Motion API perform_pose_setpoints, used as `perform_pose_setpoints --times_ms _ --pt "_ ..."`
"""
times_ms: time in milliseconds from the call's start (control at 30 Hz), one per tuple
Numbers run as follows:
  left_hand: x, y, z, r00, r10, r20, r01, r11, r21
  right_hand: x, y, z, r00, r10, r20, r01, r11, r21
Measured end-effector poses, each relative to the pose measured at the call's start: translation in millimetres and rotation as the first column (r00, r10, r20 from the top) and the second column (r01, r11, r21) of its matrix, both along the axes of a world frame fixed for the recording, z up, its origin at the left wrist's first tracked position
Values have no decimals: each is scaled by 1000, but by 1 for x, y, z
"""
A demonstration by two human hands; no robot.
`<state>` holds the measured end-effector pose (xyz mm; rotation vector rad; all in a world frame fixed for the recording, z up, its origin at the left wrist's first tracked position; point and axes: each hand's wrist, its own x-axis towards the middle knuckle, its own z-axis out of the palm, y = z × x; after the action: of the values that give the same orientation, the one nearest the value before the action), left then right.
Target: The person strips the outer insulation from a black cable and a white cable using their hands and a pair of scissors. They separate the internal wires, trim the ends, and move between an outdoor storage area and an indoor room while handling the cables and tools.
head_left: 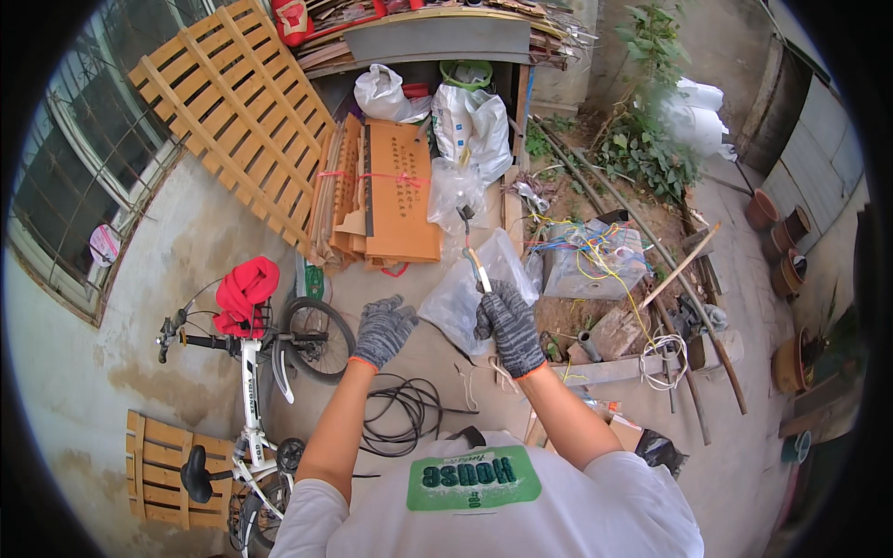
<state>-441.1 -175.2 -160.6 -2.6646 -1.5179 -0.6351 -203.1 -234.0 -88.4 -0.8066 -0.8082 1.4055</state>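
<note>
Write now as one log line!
left hand: gloved, looks empty | right hand: gloved, holds thin white-ended thing | nearby: clear plastic

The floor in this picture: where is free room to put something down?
Bare floor lies between the white bicycle, cardboard and clear plastic sheet, and between the long pole and flowerpots. It is crowded right of the right hand: wires, sticks.

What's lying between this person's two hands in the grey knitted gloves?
In the head view, a crumpled, see-through plastic sheet or bag lies on the ground between the left hand and right hand, with a thin dark cable beside it.
</note>
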Motion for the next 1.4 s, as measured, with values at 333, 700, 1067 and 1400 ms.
perform_pose_setpoints --times_ms 333,700,1067,1400 --pt "-11 12 24 997 58 -41 -60 997 -43 -13 -11 0 995 25 92 -26 1000 10" --pt "1 -4 76 772 -119 625 430 821 -375 -22 2 -1 860 128 495 -105 992 -74" --pt "-87 33 37 861 321 394 -252 943 -219 -22 9 -14 703 175 689 -189 980 -56" --pt "57 -44 78 426 410 806 226 815 -534 -48 3 -19 481 -47 875 -205 965 164"
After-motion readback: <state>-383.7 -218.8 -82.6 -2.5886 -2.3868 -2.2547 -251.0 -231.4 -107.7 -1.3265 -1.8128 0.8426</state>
